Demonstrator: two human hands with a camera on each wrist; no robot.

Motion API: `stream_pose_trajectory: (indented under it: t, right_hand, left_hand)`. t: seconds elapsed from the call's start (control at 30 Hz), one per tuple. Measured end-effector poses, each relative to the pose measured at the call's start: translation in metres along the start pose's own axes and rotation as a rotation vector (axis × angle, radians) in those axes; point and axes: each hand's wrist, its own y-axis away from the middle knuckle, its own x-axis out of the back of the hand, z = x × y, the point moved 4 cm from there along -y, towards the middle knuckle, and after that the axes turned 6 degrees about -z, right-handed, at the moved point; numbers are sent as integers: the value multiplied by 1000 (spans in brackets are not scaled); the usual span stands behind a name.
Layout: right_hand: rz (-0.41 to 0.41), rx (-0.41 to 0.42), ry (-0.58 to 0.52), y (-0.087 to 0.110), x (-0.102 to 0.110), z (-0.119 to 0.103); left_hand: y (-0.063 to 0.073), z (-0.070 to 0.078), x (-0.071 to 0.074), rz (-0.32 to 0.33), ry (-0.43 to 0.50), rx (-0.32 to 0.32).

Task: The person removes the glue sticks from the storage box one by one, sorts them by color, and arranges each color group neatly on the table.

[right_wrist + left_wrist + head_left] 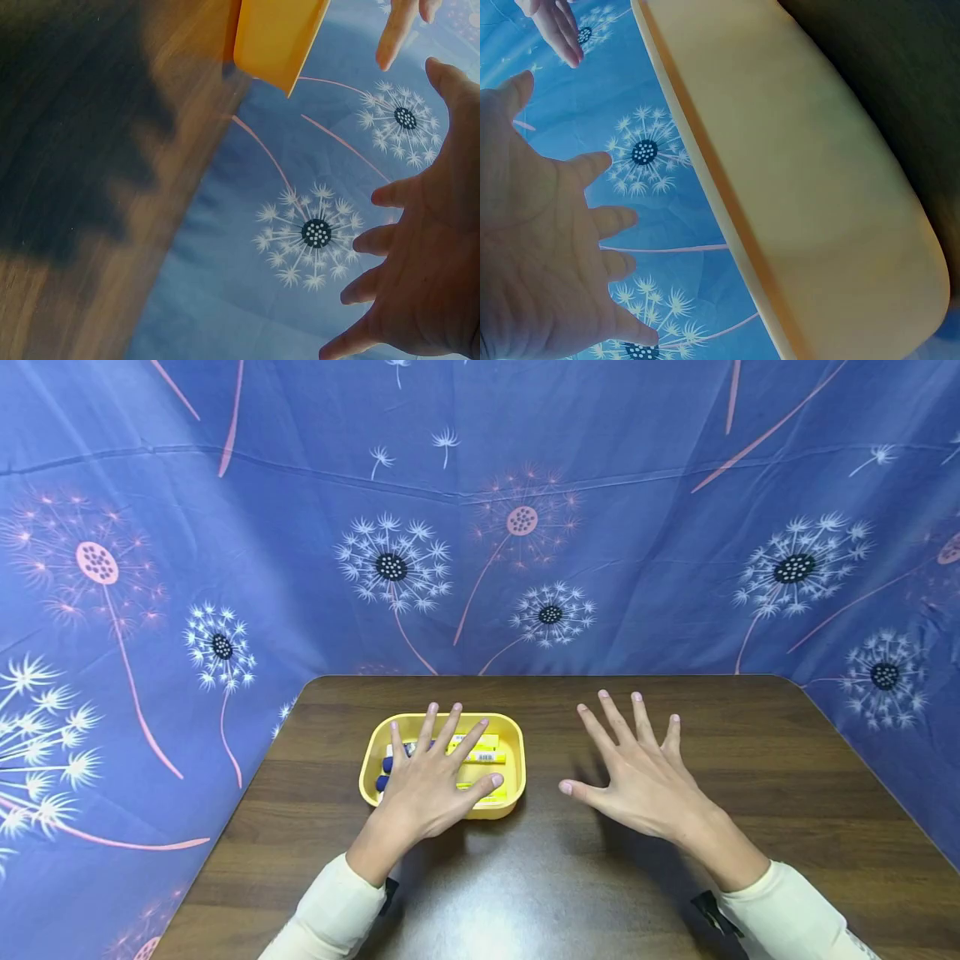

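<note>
A yellow plastic bin (pixel 517 777) stands on the wooden table, left of the middle. Inside it lie several yellow tubes (pixel 487 757) with dark blue caps (pixel 387 765), which look like glue sticks; part of them is hidden behind the left hand. My left hand (pixel 431 785) hovers over the bin with fingers spread and holds nothing. The left wrist view shows its palm (pixel 540 240) beside the bin's outer wall (pixel 795 150). To the right of the bin, my right hand (pixel 645 777) is raised above the table, fingers spread wide, with nothing in it.
The dark brown wooden table (pixel 787 793) has rounded far corners. Behind and along its sides hangs a blue cloth (pixel 637 527) with a dandelion print. Light-coloured sleeves (pixel 330 906) cover both forearms, with a black clip-like piece (pixel 716 912) under the right one.
</note>
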Motion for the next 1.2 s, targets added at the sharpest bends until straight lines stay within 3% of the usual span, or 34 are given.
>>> stream_pose_trajectory:
  t: [0.2,0.4,0.7,0.97,1.2]
  right_hand:
    - [-3,6,3,-2,-2,1]
    - [5,43,-19,-7,-4,1]
    - [13,102,-209,-17,-7,1]
    - [-1,260,-544,-34,-9,-2]
    - [-50,330,-699,-54,-11,-12]
  left_hand:
    - [0,-3,1,-27,2,12]
    - [1,-14,11,-17,82,19]
    - [8,-40,19,47,195,44]
    - [12,-79,20,124,267,114]
    - [13,-125,13,114,357,188]
